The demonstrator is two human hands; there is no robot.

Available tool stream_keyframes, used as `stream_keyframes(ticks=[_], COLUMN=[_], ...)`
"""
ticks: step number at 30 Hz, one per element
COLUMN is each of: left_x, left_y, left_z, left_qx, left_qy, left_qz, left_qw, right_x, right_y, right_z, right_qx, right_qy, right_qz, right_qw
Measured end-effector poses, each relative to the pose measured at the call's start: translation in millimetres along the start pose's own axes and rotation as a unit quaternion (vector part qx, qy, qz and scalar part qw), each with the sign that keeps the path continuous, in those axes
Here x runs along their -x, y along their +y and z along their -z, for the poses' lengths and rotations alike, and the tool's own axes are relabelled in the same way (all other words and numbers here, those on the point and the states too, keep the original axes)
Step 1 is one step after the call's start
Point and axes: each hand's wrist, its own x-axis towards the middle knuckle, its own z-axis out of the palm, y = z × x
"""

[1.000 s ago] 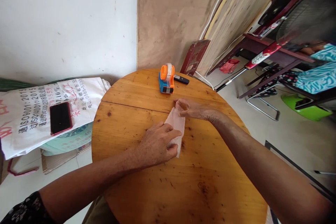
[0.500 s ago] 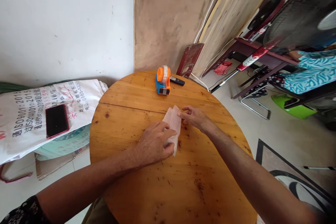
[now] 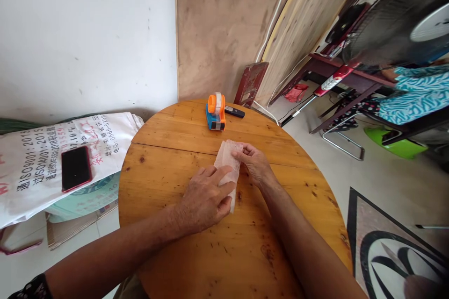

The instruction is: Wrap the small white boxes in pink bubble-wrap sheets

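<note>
On the round wooden table [image 3: 168, 168] lies a pinkish-white, translucent folded sheet of wrap [image 3: 228, 154], long and narrow. My left hand [image 3: 205, 198] is on its left side and lower part, fingers bent over it and holding it against the wood. At the upper right edge, my right hand [image 3: 256, 163] pinches the sheet between thumb and fingers. The hands partly hide the sheet, and I cannot tell whether anything is inside it. Beyond them stands an orange and blue tape dispenser [image 3: 216, 112] with a roll of clear tape. A black-handled tool [image 3: 234, 111] lies beside it.
To the left, a phone [image 3: 76, 168] rests on a white printed sack [image 3: 115, 135]. A wall and wooden board border the table's far side. At right are a fan [image 3: 382, 23], a dark red desk [image 3: 365, 74] and a seated person in a blue patterned top [image 3: 417, 98].
My right hand has moved in to the sheet's upper right edge and now pinches it; its fingers were looser before. My left hand stays on the sheet. The camera view has shifted slightly.
</note>
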Motion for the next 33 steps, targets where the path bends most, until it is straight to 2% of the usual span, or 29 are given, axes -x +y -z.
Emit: stream_keyframes(ticks=[4,9,14,19,23,29,33], left_x=[-1,0,1,0,0,1,1], left_y=[0,-3,-4,-3,-3,-3,-4], left_z=[-0.1,-5.1,-5.7,-2.8,-2.8,-2.7,-3.5], left_qx=[0.004,0.022,0.038,0.040,0.039,0.049,0.056], left_qy=[-0.025,-0.023,-0.020,-0.041,-0.036,-0.049,-0.044], left_qz=[0.002,0.008,0.015,0.027,0.022,0.040,0.057], left_qw=[1.000,0.999,0.999,0.998,0.998,0.997,0.996], right_x=[4,14,16,14,12,9,9], right_y=[-2,-8,-8,-1,7,14,10], right_z=[-1,2,2,-4,-12,-18,-18], right_qx=[-0.017,-0.003,0.002,-0.021,-0.034,-0.018,-0.012], right_qy=[-0.029,-0.067,-0.082,-0.062,-0.034,-0.002,-0.014], right_qz=[0.038,0.078,0.059,0.029,0.005,0.021,0.022], right_qw=[0.999,0.995,0.995,0.997,0.999,1.000,1.000])
